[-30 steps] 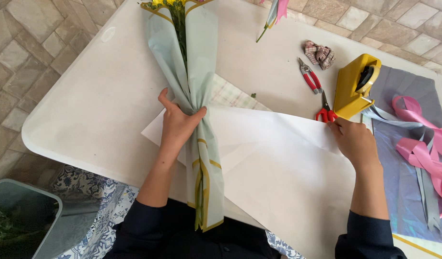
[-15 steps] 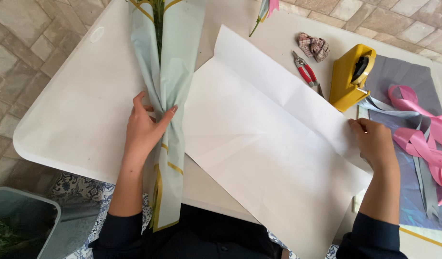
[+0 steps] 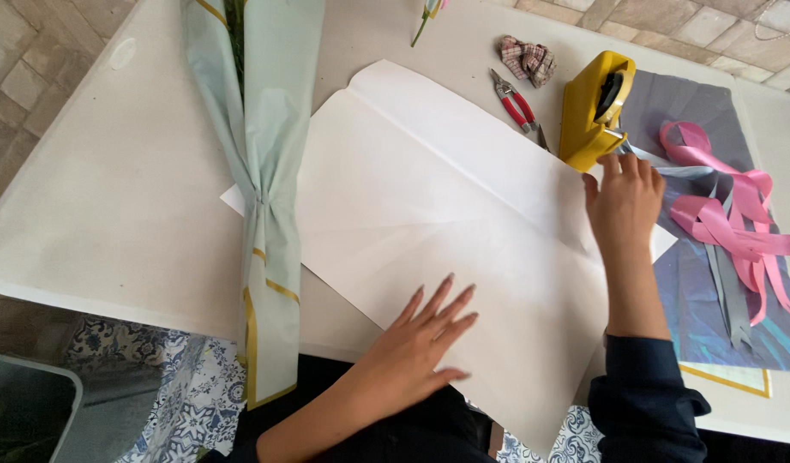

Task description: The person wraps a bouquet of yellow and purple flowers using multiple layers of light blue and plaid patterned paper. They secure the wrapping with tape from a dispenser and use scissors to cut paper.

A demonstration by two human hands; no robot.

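Now both hands on the white sheet (image 3: 463, 223), flat on the table (image 3: 112, 223).
Left hand (image 3: 420, 343) lies open, fingers spread, palm down on the sheet's near part. Right hand (image 3: 624, 201) open, fingers together, pressing the sheet's far right edge, just beside the yellow tape dispenser (image 3: 594, 107). Wrapped bouquet (image 3: 262, 171) lies left, overlapping the sheet's corner. Red pliers (image 3: 516, 105) sit beyond the sheet; pink ribbons (image 3: 720, 214) lie right.

White table (image 3: 112, 206) — paper sheet (image 3: 446, 197), wrapped bouquet (image 3: 262, 129)
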